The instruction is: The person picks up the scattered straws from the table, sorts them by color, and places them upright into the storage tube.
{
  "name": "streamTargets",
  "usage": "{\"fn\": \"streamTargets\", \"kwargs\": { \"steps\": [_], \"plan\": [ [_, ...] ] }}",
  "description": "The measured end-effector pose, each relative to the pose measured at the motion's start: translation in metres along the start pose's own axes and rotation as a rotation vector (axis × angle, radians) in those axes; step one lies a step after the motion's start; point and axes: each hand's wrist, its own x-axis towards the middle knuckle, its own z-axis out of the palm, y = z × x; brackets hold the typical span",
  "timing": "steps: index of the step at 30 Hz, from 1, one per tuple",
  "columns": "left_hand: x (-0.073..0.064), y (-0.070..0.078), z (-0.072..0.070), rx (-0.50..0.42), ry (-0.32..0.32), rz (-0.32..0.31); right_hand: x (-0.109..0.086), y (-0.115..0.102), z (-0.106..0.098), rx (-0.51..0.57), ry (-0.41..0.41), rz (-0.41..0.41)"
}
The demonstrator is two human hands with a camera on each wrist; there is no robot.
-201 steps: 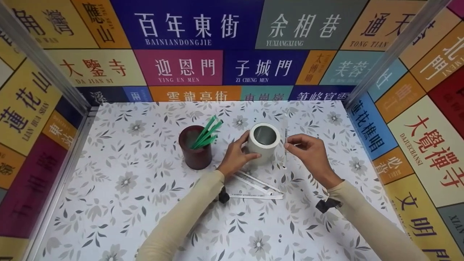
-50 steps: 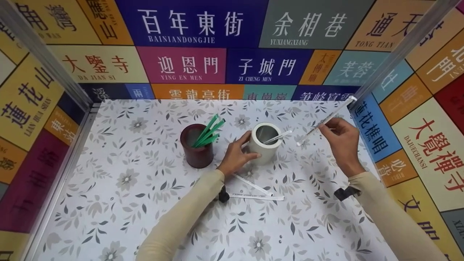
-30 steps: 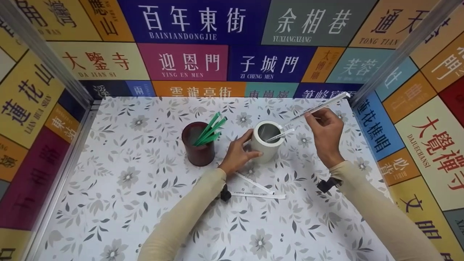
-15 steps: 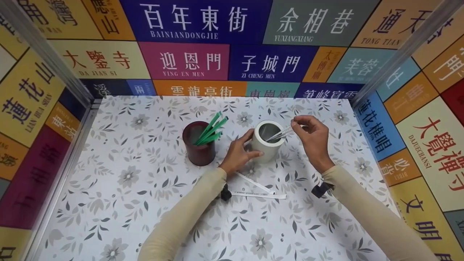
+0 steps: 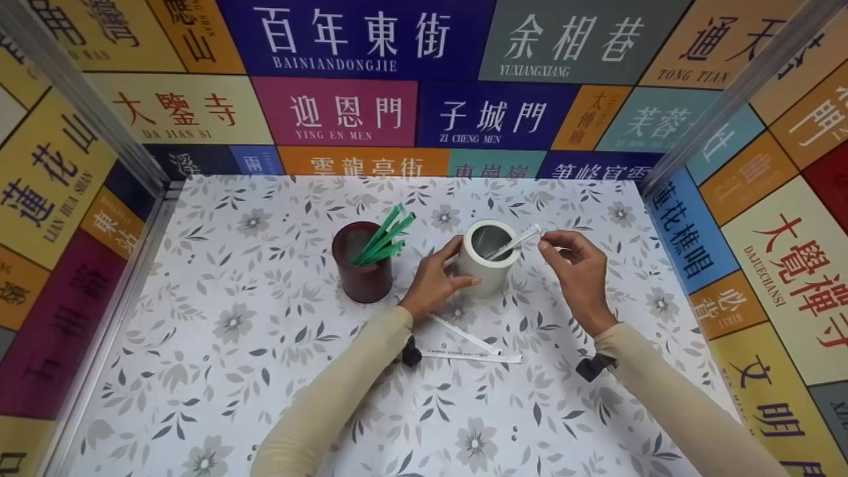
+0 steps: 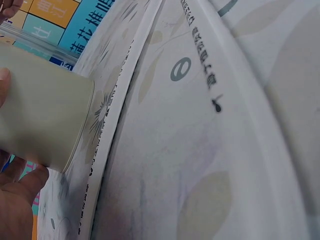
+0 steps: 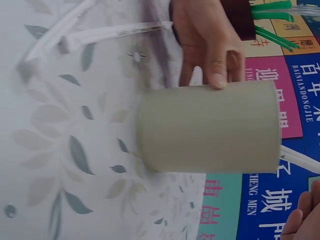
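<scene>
A pale grey-green cylindrical cup (image 5: 489,275) stands upright, and my left hand (image 5: 434,281) grips its left side. White wrapped straws (image 5: 520,240) lean in it, their upper ends sticking out over the right rim. My right hand (image 5: 578,268) is just right of those ends, its thumb and forefinger close together and the other fingers loosely curled. The right wrist view shows the cup (image 7: 210,130) side-on, with a straw (image 7: 300,159) poking from its mouth and right-hand fingertips (image 7: 292,222) beside it. In the left wrist view, left-hand fingers (image 6: 30,182) touch the cup (image 6: 45,105).
A maroon cup (image 5: 363,281) with several green straws (image 5: 384,240) stands left of the pale cup. Two more white wrapped straws (image 5: 474,356) lie on the flower-patterned tabletop (image 5: 371,417) by my left wrist. Panels with printed characters (image 5: 331,112) enclose the table's back and sides.
My right hand has brought a wrapped straw from the right into the pale cup, let go of it and drawn slightly back. My left hand has kept its grip on the cup.
</scene>
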Motion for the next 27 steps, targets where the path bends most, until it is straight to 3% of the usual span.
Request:
{"fn": "streamTargets", "kwargs": {
  "steps": [6,15,27],
  "plan": [
    [0.001,0.000,0.000,0.014,0.003,0.008,-0.025,0.020,0.001,-0.049,-0.025,0.006],
    [0.000,-0.001,-0.002,0.021,0.014,0.005,-0.064,0.035,0.022,-0.131,-0.130,0.068],
    [-0.002,-0.002,-0.002,0.009,-0.002,0.012,-0.085,0.094,0.044,-0.211,-0.267,0.059]
  ]
}}
